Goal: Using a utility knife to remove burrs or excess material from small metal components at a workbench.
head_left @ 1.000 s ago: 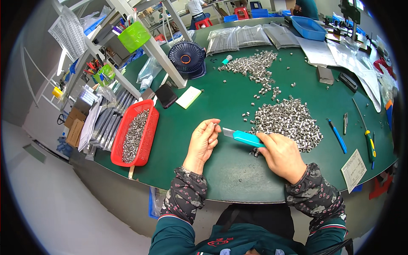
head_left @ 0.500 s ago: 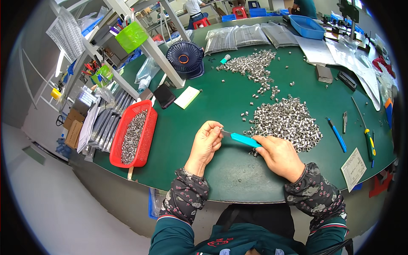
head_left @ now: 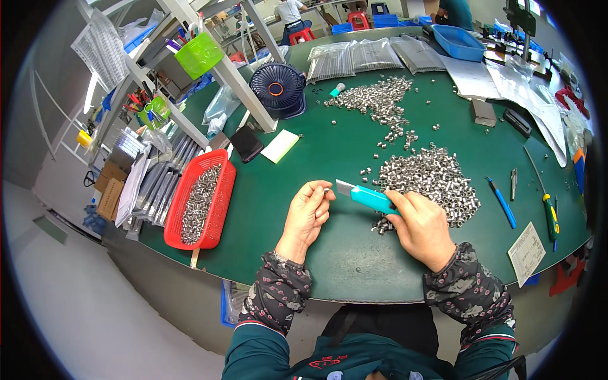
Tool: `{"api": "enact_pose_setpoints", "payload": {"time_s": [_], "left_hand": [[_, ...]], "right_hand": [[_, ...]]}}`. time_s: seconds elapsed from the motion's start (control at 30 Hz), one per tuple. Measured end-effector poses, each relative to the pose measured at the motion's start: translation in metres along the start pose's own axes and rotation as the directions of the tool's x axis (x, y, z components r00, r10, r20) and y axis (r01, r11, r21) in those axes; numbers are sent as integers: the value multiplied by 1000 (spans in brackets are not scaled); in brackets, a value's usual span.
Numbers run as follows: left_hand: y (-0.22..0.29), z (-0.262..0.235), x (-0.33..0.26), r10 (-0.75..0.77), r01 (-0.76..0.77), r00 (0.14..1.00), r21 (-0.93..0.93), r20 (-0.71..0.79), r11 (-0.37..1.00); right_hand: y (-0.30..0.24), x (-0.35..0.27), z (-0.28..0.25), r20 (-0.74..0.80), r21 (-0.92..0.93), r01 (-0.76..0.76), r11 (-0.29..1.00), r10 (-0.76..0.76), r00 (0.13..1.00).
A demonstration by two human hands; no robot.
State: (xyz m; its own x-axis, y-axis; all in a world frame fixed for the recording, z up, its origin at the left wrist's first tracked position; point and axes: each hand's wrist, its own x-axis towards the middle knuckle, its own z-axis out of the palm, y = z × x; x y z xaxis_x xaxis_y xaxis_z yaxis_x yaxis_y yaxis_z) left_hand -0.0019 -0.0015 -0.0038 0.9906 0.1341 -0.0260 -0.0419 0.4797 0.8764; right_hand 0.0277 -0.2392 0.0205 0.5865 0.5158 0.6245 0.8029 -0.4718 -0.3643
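Pinched between the thumb and fingers of my left hand (head_left: 308,212) is a small metal ring (head_left: 327,189), partly hidden by the fingertips. My right hand (head_left: 421,227) is wrapped round a turquoise utility knife (head_left: 373,199). Its broad blade (head_left: 344,187) points left and stands a little apart from the ring. A big heap of small silvery metal rings (head_left: 434,183) lies just beyond my right hand. Farther back, a second heap of similar rings (head_left: 377,101) spreads over the table. To the left of my left hand, a red plastic basket (head_left: 221,206) holds many more of them.
On the green table (head_left: 285,183) stand a dark fan (head_left: 276,88) and a metal shelf post at left. A blue pen-like tool (head_left: 502,201), a screwdriver (head_left: 550,212) and a paper card (head_left: 527,253) lie at right. Plastic-bagged parts (head_left: 377,54) and a blue tray (head_left: 457,43) line the back.
The knife has drawn back from the ring and turned, so its blade now shows flat and broad. My right hand has shifted slightly. My left hand keeps its pinch in nearly the same place.
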Motion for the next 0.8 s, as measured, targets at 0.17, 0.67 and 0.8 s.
{"api": "enact_pose_setpoints", "payload": {"time_s": [0.17,0.67,0.8], "left_hand": [[2,6,-1,14,-14,1000,0,-7,1000],[1,6,-1,73,-71,997,204,1,976],[-1,-6,-1,93,-108,994,311,63,944]], "right_hand": [[3,-2,1,70,100,-58,993,51,996],[5,-3,1,206,181,-159,971,121,971],[8,-1,0,219,167,-135,977,96,971]]}}
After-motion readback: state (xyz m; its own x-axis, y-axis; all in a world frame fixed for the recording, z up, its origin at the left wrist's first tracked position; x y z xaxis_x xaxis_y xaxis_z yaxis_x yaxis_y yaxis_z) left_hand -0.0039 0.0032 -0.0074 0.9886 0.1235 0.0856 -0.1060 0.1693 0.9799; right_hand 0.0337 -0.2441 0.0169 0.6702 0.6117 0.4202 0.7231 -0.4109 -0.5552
